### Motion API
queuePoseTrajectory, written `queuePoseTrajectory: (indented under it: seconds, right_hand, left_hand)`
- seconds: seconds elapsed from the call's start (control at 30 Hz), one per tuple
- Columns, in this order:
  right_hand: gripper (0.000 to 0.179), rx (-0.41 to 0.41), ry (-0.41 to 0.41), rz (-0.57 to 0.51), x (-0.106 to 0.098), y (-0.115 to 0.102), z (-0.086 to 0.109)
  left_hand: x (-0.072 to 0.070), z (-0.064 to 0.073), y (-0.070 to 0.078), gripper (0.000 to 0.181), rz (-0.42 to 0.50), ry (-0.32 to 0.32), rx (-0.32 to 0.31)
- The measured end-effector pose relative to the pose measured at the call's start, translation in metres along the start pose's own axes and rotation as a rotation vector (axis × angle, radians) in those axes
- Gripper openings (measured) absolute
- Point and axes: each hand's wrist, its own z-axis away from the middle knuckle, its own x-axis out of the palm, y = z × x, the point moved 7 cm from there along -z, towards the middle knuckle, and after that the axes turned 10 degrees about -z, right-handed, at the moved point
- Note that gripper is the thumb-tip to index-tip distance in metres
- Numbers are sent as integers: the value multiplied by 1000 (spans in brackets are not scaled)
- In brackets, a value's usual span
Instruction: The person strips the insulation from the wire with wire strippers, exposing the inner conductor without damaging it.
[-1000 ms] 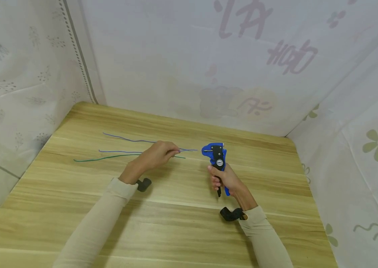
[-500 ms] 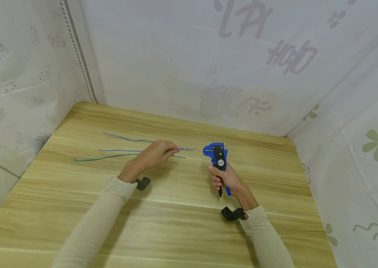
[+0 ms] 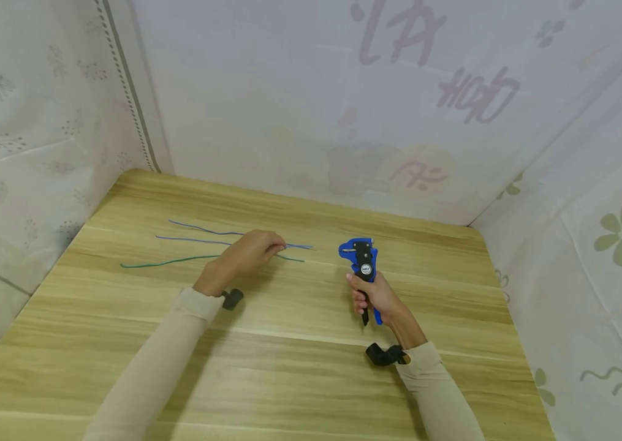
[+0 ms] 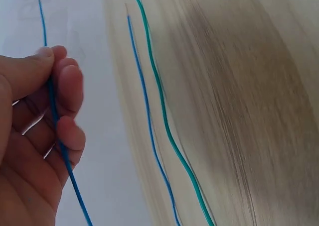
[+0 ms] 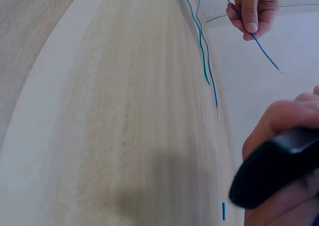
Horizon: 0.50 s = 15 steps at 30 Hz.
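Note:
Between thumb and fingers, my left hand (image 3: 252, 252) pinches a blue wire (image 4: 72, 176) above the table. The tip of this wire (image 5: 269, 58) looks pale and bare in the right wrist view. My right hand (image 3: 379, 295) grips a wire stripper (image 3: 363, 252) with blue and black parts by its handles, apart from the wire; its head points up and left. On the table lie a second blue wire (image 4: 146, 96) with a bare end and a green wire (image 4: 163, 106), partly hidden behind my left hand in the head view.
A short blue piece (image 5: 224, 211) lies on the wooden table (image 3: 299, 380) near the right hand. Patterned cloth (image 3: 266, 110) hangs behind the table and along both sides. Each wrist carries a black camera mount (image 3: 382, 354).
The left hand has drawn the blue wire slightly left, away from the stripper, and its far end has shifted up and left. The right hand with the wire stripper has drifted slightly right.

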Motion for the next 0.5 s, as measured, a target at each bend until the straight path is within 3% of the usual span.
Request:
queuePoseTrajectory:
  seconds: [0.2, 0.5]
  right_hand:
    - [42, 28, 112, 61, -13, 5, -1]
    - [42, 36, 133, 50, -19, 9, -1]
  left_hand:
    - [3, -4, -12, 25, -27, -51, -42]
    - [6, -11, -22, 17, -99, -26, -32]
